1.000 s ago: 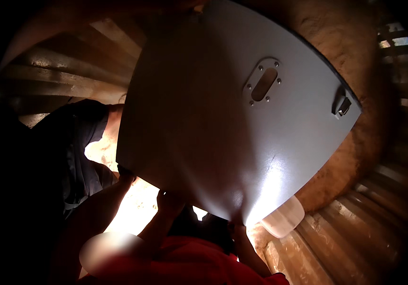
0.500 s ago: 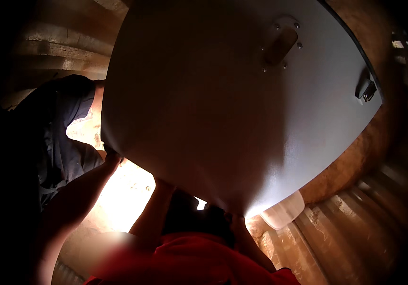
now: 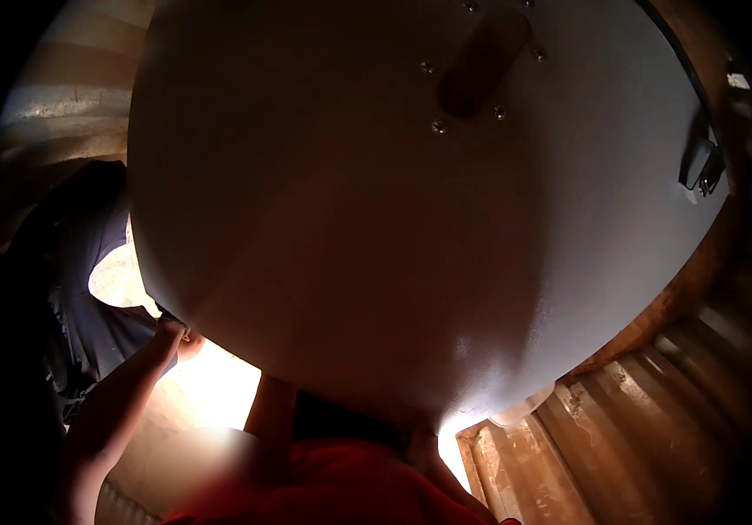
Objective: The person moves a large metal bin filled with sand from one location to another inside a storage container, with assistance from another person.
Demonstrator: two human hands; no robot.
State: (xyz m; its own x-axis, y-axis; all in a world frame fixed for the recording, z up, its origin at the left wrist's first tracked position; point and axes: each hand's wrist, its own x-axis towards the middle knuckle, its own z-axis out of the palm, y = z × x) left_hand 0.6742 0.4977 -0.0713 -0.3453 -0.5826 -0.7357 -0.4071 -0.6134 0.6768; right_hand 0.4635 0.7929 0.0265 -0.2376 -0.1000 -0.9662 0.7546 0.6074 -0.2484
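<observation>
The white panel (image 3: pixel 411 227) has swung closer over the last second and now fills the view from 9 to 3 o'clock, the left hand (image 3: pixel 170 328) clamped on its 8 o'clock edge, the right hand hidden behind it, finger state indeterminable.

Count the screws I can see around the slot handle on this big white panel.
4 on the white panel: one left of the slot handle at, one right at, two below at and. More may be cut off at the top edge.
</observation>
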